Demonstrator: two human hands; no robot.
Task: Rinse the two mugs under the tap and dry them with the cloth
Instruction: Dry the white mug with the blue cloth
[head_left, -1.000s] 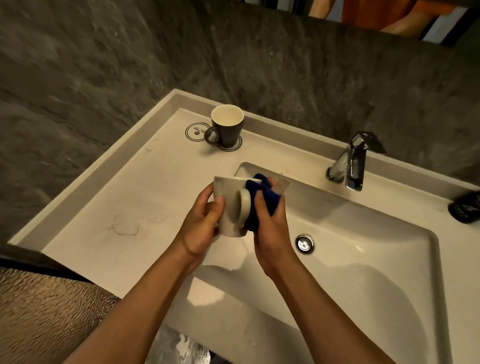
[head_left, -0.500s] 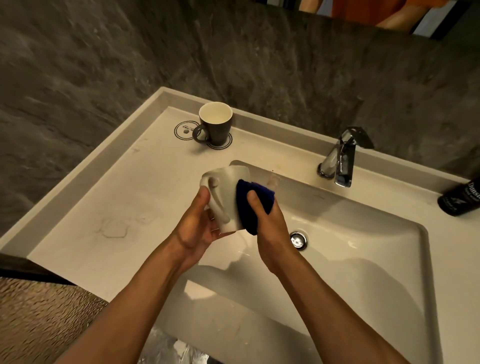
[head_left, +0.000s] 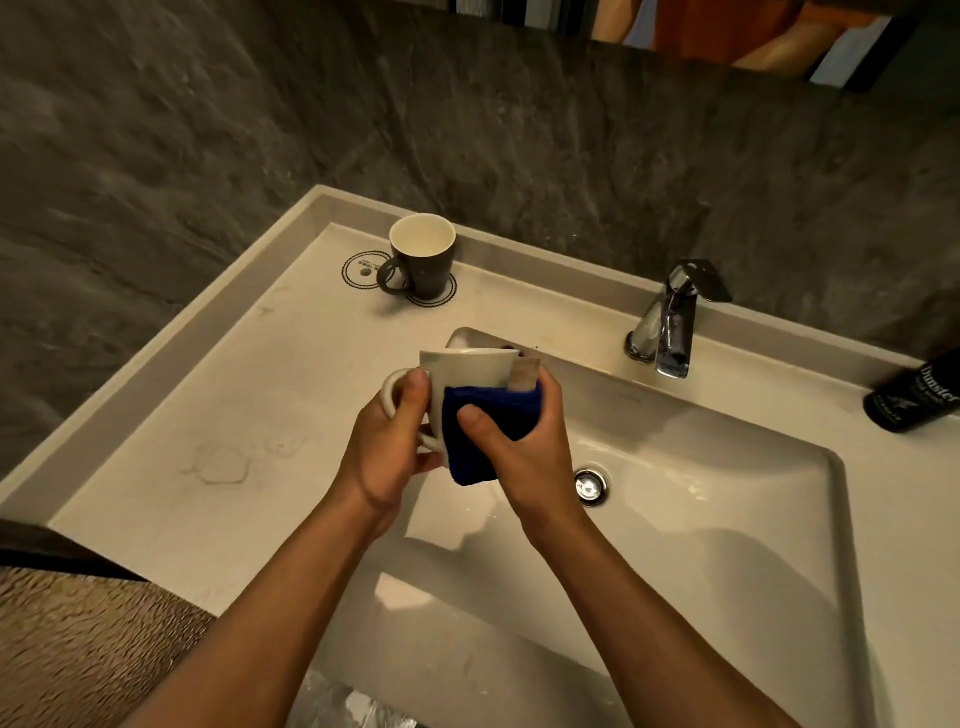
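Note:
I hold a white mug (head_left: 470, 369) over the left end of the sink basin (head_left: 727, 519). My left hand (head_left: 387, 447) grips it at the handle, which points left. My right hand (head_left: 519, 441) presses a dark blue cloth (head_left: 485, 415) around the mug's right side, thumb on the front of the cloth. A small label sticks up from the cloth. A second mug (head_left: 423, 257), dark outside and pale inside, stands upright on the counter at the back left. The chrome tap (head_left: 672, 317) is behind the basin; no water runs from it.
A black bottle (head_left: 914, 395) lies at the right edge of the counter. Two round printed marks sit under and beside the dark mug. The drain (head_left: 590, 487) is in the basin just right of my right hand. A dark stone wall rises behind the counter.
The white mug has turned in my hands, its handle swinging from the front round to the left. My right hand has shifted the cloth along the mug's side.

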